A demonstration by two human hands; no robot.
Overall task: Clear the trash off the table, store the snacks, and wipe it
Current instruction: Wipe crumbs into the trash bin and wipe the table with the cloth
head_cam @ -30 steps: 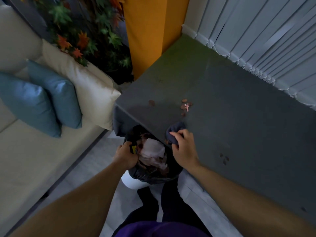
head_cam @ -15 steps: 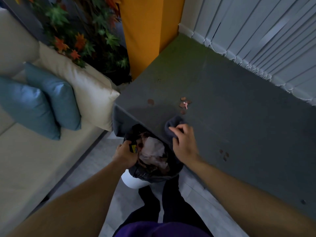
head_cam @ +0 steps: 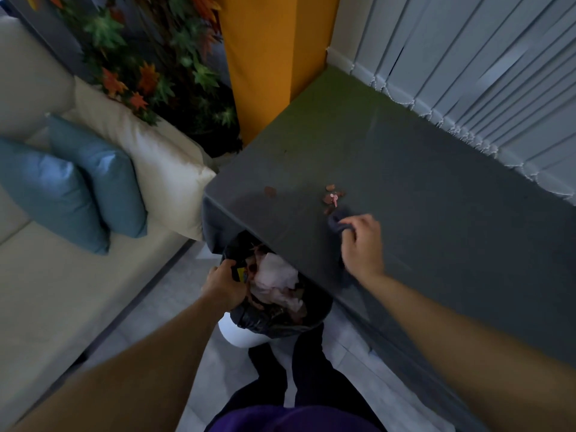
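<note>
A grey cloth-covered table (head_cam: 420, 188) fills the right half of the view. My right hand (head_cam: 363, 244) grips a dark blue-grey cloth (head_cam: 338, 221) on the tabletop, just short of a small pile of brown crumbs (head_cam: 333, 198). One more brown crumb (head_cam: 270, 191) lies to the left of the pile. Below the table's near corner stands a white bin with a black liner (head_cam: 274, 313), stuffed with crumpled pale paper. My left hand (head_cam: 223, 286) grips the liner's left rim.
A cream sofa (head_cam: 62, 291) with two blue cushions (head_cam: 78, 182) runs along the left. An orange pillar (head_cam: 268, 57) and leafy plants (head_cam: 149, 67) stand behind the table's corner. Vertical blinds (head_cam: 467, 73) line the far edge. My dark-trousered legs (head_cam: 299, 369) stand on the grey floor.
My right hand has carried the cloth from the table edge over the bin up and right across the tabletop to just below the crumb pile. My left hand stays on the liner.
</note>
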